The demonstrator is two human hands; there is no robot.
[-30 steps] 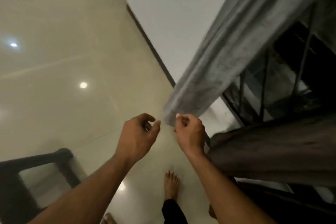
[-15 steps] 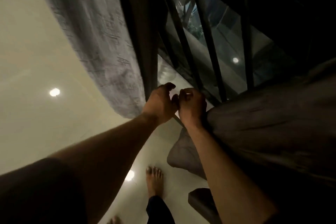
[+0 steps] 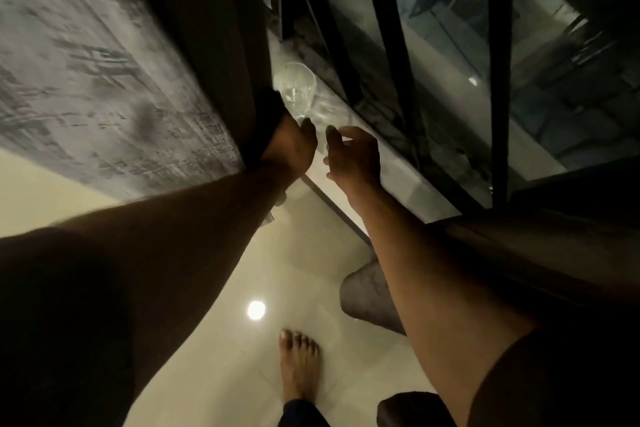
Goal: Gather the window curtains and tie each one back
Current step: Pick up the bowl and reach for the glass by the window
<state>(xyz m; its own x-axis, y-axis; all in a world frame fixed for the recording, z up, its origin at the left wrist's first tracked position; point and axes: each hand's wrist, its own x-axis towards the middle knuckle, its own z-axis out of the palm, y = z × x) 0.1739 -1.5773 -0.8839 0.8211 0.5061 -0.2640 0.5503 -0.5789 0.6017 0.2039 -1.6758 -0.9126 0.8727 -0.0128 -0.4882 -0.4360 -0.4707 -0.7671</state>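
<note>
A grey textured curtain fills the upper left, with a dark inner fold running down its right side. My left hand is closed around the lower edge of that dark fold, and its fingertips are hidden by the fabric. Just to its right, my right hand hovers over the sill with fingers loosely curled and apart, holding nothing. A second, darker curtain lies bunched along the right side, and its grey end hangs under my right forearm.
A clear drinking glass stands on the pale marble sill, right beyond my left hand. Black window bars and dark glass panes rise behind the sill. My bare foot stands on the glossy cream floor tiles.
The view has swung toward the window and sill. My hands, pinched together half a second ago, have parted; the right has opened and the left stays on the curtain's dark fold.
</note>
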